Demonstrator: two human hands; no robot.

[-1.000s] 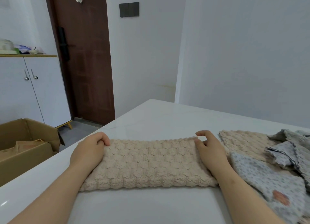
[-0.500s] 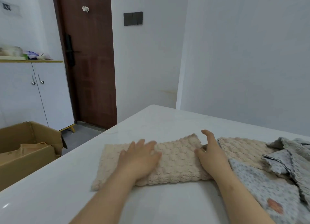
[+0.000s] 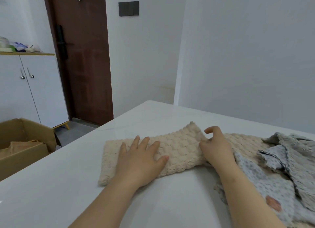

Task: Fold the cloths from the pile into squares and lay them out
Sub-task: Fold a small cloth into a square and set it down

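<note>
Fingers of the left hand are spread out straight, pressing flat on the middle of the beige bumpy-knit cloth, which is folded into a long strip. The right hand has its fingers curled round that strip's right end, which kinks up off the glossy white table. Right next to it sits the loose pile of grey and dotted cloths, with the right forearm lying along its edge.

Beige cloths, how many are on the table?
2. One beige cloth lies under the left hand, its right end at the right hand; the other is in the pile, partly under a dotted cloth. More may be hidden.
</note>
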